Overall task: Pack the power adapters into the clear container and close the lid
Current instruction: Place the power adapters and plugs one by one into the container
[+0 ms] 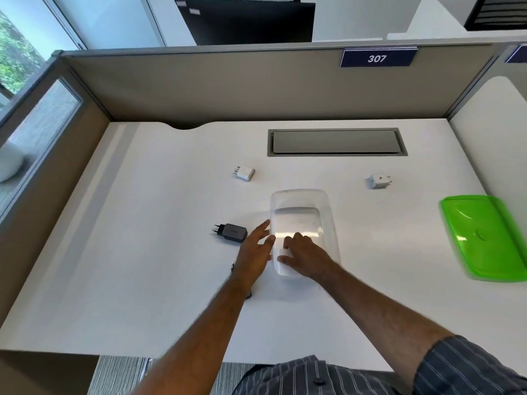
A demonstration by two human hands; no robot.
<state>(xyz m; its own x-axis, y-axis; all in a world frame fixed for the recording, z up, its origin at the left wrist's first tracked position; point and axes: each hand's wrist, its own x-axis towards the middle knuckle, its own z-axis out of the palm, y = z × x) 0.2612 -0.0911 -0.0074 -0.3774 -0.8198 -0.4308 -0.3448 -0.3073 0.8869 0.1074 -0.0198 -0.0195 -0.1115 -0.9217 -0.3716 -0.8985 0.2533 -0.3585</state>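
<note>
Right hand [306, 256] inside the clear container [302, 199], fingers around a small white adapter [285, 253]. Left hand [255, 253] flat, fingers spread, touching the container's left wall. Black adapter [232, 232] just beside the left hand. Two white adapters [244, 173] [379, 180] farther back on the white desk [142, 266], well apart. Green lid [484, 238] far right.

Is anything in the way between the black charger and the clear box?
Yes, a bit. The left hand lies open on the desk between the black charger and the clear box, its fingers against the box's left wall. No other object sits between them. The box is open on top; the green lid lies far right.
</note>
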